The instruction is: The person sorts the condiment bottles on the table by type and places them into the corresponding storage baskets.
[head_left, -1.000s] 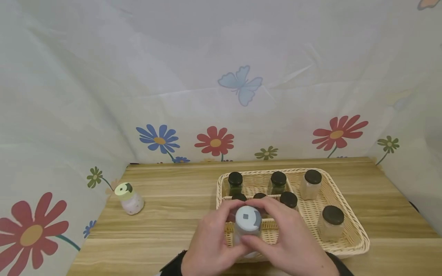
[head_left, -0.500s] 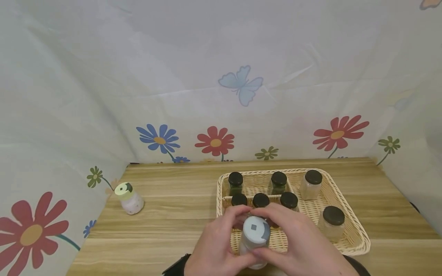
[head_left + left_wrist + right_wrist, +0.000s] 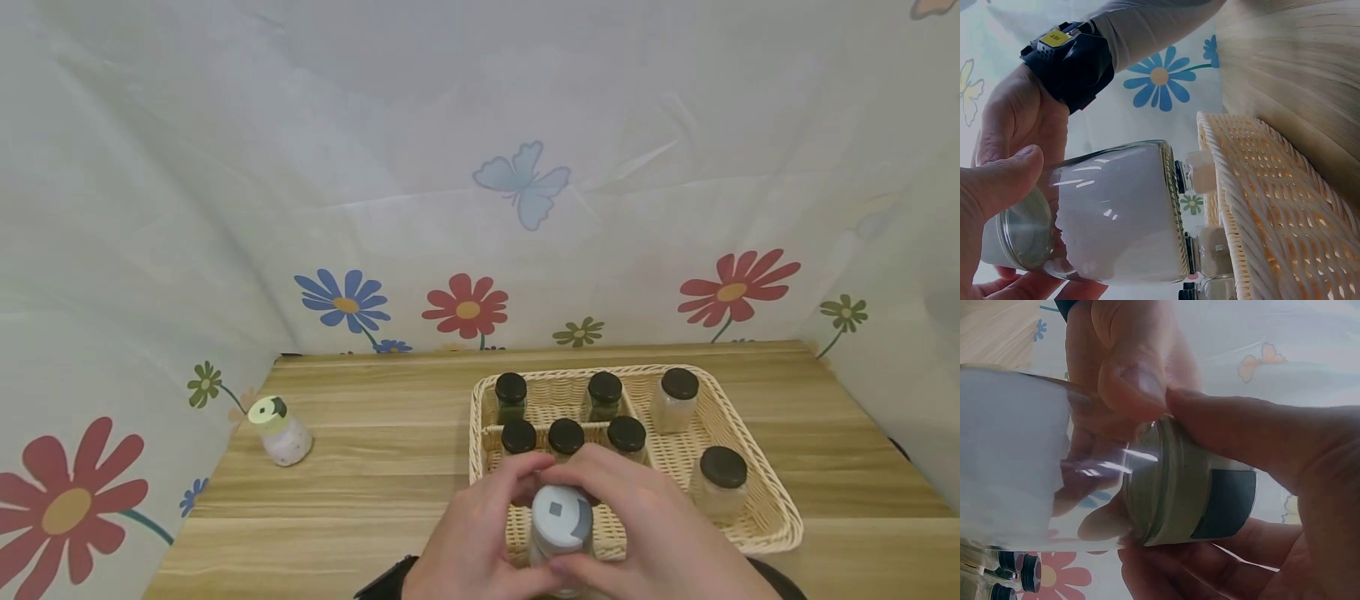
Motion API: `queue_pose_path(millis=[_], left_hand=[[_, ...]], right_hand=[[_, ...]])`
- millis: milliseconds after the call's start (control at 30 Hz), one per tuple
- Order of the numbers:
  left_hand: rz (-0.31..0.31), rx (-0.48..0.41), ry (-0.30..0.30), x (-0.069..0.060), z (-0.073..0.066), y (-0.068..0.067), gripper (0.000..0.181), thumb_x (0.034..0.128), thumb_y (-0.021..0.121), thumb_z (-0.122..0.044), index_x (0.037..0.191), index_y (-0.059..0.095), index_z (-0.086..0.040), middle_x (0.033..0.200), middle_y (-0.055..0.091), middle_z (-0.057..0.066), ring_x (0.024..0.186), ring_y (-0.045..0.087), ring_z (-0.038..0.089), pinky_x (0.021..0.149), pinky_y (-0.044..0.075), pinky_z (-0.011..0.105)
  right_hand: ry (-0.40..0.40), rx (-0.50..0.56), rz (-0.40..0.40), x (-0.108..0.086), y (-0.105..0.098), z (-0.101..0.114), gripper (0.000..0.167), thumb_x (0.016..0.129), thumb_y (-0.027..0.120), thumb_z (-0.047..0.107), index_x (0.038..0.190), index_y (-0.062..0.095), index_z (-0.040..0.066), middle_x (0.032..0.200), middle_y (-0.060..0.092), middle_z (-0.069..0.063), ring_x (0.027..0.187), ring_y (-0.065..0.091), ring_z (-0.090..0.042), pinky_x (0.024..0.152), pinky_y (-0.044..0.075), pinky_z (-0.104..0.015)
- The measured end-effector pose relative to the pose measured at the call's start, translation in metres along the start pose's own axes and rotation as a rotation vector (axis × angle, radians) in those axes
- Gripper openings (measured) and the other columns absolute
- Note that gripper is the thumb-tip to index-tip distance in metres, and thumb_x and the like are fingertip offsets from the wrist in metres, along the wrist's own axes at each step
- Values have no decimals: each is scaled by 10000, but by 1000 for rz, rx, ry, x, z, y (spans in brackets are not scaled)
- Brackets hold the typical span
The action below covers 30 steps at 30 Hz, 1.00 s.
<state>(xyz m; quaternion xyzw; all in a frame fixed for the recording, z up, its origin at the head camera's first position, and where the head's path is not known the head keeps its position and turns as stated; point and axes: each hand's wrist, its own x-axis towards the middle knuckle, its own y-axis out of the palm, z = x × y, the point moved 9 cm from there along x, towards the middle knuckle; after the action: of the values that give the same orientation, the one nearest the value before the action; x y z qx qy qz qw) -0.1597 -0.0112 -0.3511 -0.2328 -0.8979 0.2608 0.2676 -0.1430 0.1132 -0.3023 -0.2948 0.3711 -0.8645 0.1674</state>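
A glass jar of white powder [image 3: 1119, 219] with a pale lid [image 3: 561, 518] is held upright between both hands, near the front rim of the basket. My left hand [image 3: 472, 533] curls around the jar's upper part from the left, its thumb [image 3: 1138, 381] at the neck just below the lid. From the other side my right hand [image 3: 652, 525] grips the top, with its thumb and fingers on the lid in the right wrist view. The lid bears a dark patch [image 3: 1229, 503]. In the head view the hands hide most of the jar's body.
A woven basket [image 3: 780, 508] with dividers holds several black-lidded jars, one of them [image 3: 720, 483] at right. At the table's left stands another jar [image 3: 288, 442] with a yellow-green lid. Flowered cloth [image 3: 360, 167] encloses the back and sides of the wooden table [image 3: 360, 492].
Both hands have carried the jar toward me and slightly right, from over the basket to its front rim. The middle black-lidded jars are now less covered by the fingers.
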Motion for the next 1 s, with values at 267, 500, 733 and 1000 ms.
queue_pose_path(millis=[267,500,733,1000], left_hand=[[20,-35,8,-2,-1,4,773,912,798,-396,1529,336,-353,1350,672,-99,1196,655,42,1002,553,300],[64,-62,25,-2,-2,8,758,919,793,-385,1526,340,-343,1398,650,-97,1248,634,59,1042,535,314],[75,-94,27,-2,-1,10,772,910,807,-363,1521,334,-353,1393,646,-92,1225,644,53,1032,541,295],[83,-94,8,-2,-2,11,763,883,827,-405,1502,390,-317,1412,603,-119,1221,633,31,1031,543,277]], right_hand=[[-56,2,-17,-1,-2,4,492,808,889,411,1231,668,291,1126,627,230,947,598,36,758,559,-221],[-60,-10,-3,-2,-3,4,446,803,888,437,1170,672,303,1064,613,247,893,579,52,713,527,-199],[-66,-3,-3,-2,-3,5,440,798,895,427,1156,676,295,1038,601,244,870,566,53,694,515,-188],[-52,3,-3,-3,-3,4,420,803,888,439,1136,673,298,1033,605,244,870,572,52,695,521,-189]])
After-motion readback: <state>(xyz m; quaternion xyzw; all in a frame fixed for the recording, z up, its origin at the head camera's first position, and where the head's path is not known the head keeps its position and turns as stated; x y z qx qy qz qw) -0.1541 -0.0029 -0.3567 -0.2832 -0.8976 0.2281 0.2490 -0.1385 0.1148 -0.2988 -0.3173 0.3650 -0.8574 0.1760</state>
